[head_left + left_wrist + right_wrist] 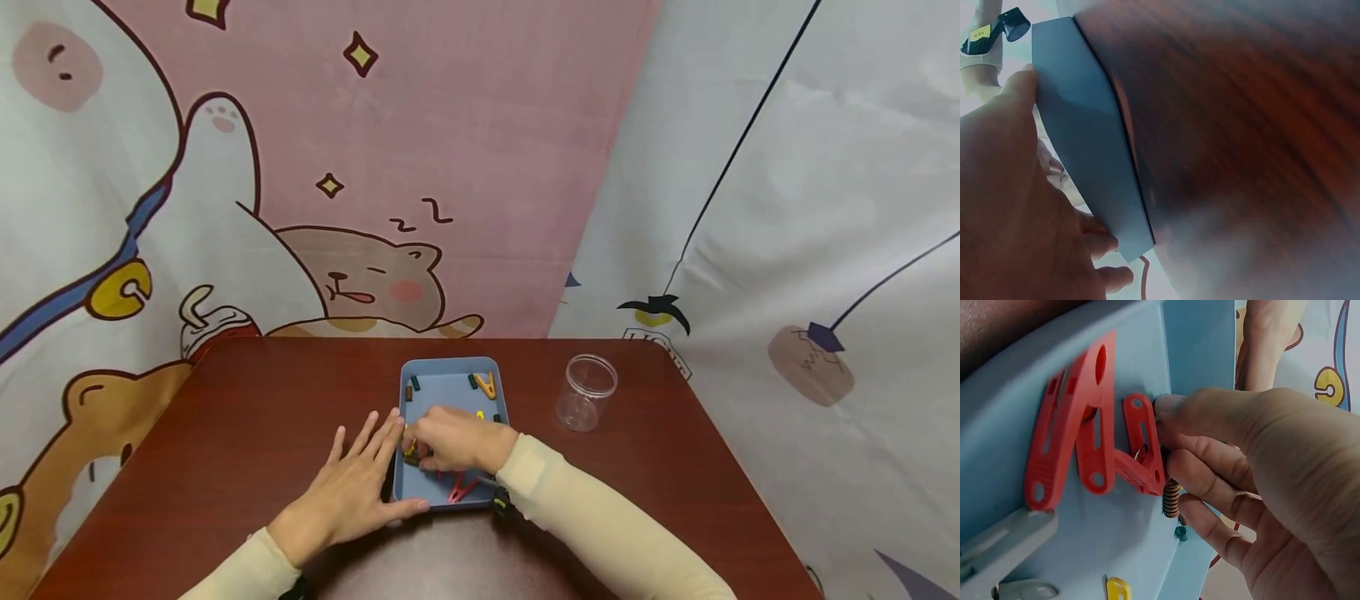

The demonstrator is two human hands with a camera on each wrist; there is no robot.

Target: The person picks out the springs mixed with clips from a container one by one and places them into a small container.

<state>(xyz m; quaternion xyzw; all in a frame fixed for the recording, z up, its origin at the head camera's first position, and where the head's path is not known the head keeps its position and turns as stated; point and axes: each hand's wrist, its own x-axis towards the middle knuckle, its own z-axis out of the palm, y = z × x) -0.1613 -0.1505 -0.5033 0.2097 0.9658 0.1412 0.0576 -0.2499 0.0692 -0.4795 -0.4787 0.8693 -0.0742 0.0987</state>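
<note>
While the spread left hand [351, 487] is touching the blue tray [446, 387] at its left edge, the right hand [453, 440] is pinching a ribbed piece [1172, 501] just inside, likely light, stiff, best held across its ridges.

The tray [446, 381] is showing plain grey-blue. Inside it, red clips [1046, 462], a grey clip [1016, 539] and a yellow-orange clip [491, 388] are standing out, while a golden-brown piece [1171, 501] is bearing dark stripes. Beneath the tray, the table [262, 417] is displaying reddish-brown with dark grain; behind the tray, pink cloth [487, 125] is carrying brown-outlined yellow diamonds [361, 55].
</note>
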